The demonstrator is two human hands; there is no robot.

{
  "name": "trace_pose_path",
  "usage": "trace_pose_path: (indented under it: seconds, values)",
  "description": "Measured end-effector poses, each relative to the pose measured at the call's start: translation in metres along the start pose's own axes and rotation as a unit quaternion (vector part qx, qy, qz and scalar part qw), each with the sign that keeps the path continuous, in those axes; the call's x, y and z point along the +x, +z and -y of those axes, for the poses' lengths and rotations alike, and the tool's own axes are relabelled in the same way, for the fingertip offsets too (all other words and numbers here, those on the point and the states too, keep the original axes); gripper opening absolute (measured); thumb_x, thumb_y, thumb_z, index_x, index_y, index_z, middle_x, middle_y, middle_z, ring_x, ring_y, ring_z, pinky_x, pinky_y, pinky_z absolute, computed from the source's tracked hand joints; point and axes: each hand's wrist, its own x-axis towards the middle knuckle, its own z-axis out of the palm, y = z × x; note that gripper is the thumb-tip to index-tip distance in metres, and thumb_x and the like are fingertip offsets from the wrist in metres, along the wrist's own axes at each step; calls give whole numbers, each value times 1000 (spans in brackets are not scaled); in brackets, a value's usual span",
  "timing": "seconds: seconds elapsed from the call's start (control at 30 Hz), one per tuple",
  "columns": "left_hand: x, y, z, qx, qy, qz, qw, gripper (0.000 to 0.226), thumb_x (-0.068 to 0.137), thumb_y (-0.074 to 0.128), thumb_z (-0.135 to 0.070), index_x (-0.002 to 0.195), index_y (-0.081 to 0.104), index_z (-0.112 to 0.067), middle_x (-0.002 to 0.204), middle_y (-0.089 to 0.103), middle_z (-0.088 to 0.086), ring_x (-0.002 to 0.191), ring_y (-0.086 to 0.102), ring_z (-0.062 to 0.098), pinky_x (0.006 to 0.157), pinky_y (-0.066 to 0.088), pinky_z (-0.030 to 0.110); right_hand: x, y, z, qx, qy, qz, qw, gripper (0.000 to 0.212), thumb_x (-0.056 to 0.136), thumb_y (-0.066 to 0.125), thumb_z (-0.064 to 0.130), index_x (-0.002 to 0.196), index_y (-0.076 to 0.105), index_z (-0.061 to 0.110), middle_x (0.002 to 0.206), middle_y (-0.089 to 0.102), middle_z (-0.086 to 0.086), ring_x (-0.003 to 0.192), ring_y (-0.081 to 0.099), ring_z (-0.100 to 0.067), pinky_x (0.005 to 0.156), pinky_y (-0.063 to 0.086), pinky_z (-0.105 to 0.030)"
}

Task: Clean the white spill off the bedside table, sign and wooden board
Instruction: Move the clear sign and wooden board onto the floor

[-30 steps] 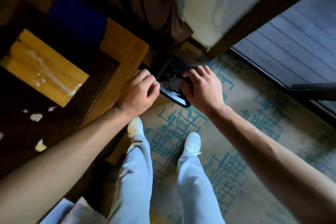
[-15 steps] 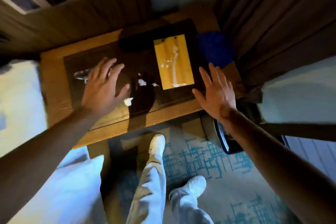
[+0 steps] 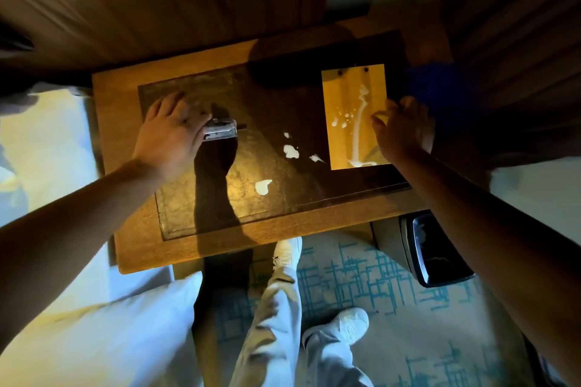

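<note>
Head view: looks straight down on a bedside table (image 3: pixel 141 248) with a dark glass top, the person standing at its front edge.
Left hand (image 3: pixel 169 135): lies over the left part of the top; its fingers curl round the left end of a small clear sign (image 3: pixel 220 131), which lies flat on the glass.
Right hand (image 3: pixel 404 129): is at the right edge of the wooden board (image 3: pixel 345 88); fingers bent, the tips touch the board's right side. Whether it really grips the edge I cannot tell.
Wooden board: pale yellow, lies flat near the back right corner of the top, long side toward the back edge.
White spill (image 3: pixel 358 132): a long streak runs down the board, with small drops just left of it and a pool at the board's front edge.
Spill on the glass: several white blobs (image 3: pixel 290 151) in the middle of the top, between sign and board; one more blob (image 3: pixel 262 187) nearer the front edge.
Blue cloth (image 3: pixel 430 85): blurred, at the right edge of the table, behind the right hand.
Black bin (image 3: pixel 440 251): on the carpet, beside the front right corner of the table.
White pillow (image 3: pixel 94 339): left of the person's legs, below the front left corner.
</note>
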Motion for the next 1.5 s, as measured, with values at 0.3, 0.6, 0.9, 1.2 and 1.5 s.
trace_pose_path:
  seconds: [0.3,0.6,0.9,1.2,1.5]
  values:
    - [21,-10,3,-22,-45,92,994,34,100,58,-23,133,65,-15,120,69,24,108,64,45,80,53,47,-2,9,-3,94,46,34,994,45,95,59,42,129,58,14,135,53,-19,123,51,-38,86,49,-44]
    - [22,-19,3,-20,-41,133,990,37,104,52,-31,139,60,-21,123,70,18,106,68,38,79,53,42,2,1,8,314,115,62,940,36,96,63,35,125,63,14,121,68,-12,109,64,-30,82,49,-37]
    - [33,-51,-34,-111,14,68,991,26,99,60,-26,124,67,-21,113,68,11,94,69,40,74,56,46,-47,-33,4,515,193,34,835,23,98,60,28,93,69,8,83,63,-13,76,55,-19,67,43,-35]
    - [67,-88,-150,-93,210,13,973,25,92,69,-15,116,72,-8,100,71,9,91,58,31,73,46,41,-178,-78,-92,669,302,-81,674,16,94,66,33,84,78,32,84,74,3,84,65,-17,80,53,-38]
    - [50,-96,-336,-117,407,5,906,24,89,73,-14,112,75,-9,95,73,7,93,60,31,80,49,43,-354,-53,-207,724,407,-184,526,18,92,66,26,104,76,18,101,75,-2,89,67,-17,95,53,-46]
